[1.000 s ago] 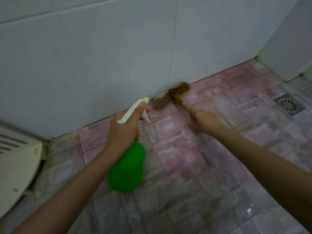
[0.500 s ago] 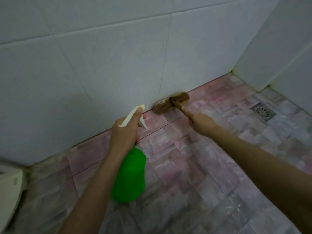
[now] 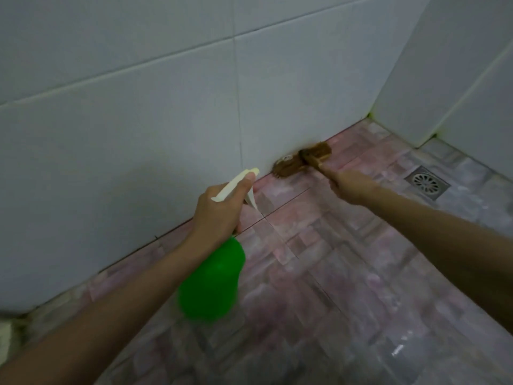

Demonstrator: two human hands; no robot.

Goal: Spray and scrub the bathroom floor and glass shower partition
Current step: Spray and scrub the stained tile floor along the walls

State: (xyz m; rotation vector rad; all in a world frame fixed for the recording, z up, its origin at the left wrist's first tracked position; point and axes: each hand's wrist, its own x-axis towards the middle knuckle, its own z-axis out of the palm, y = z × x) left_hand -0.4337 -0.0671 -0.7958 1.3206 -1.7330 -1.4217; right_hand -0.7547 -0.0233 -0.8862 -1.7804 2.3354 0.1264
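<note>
A person's two bare forearms reached forward and down over a wet bathroom floor [image 3: 319, 287] of pinkish and grey mottled tiles, seen from a camera on the head. Nearest, at about seven o'clock in the view, the left forearm rose from the lower left corner toward the centre. The left hand [image 3: 219, 212] was wrapped closed around the neck of a green spray bottle [image 3: 211, 282], whose rounded body hung below the wrist, tilted and blurred. Its cream trigger head [image 3: 236, 184] stuck out above the knuckles, pointing toward one o'clock, with one finger lying along the top; whether the trigger was squeezed could not be told. At about four o'clock the right forearm came in from the right edge and stretched toward the middle. The right hand [image 3: 352, 187] was closed in a fist around the wooden handle of a brown scrub brush [image 3: 302, 161]. Beyond the hand, at roughly twelve o'clock from centre, the brush head lay against the floor right at the seam where the tiles met the white tiled wall [image 3: 166, 120], its bristles blurred. Farther right, at about two o'clock, a square metal floor drain [image 3: 426, 183] sat flush in the tiles, well apart from the brush. Behind it, white walls formed a corner.
</note>
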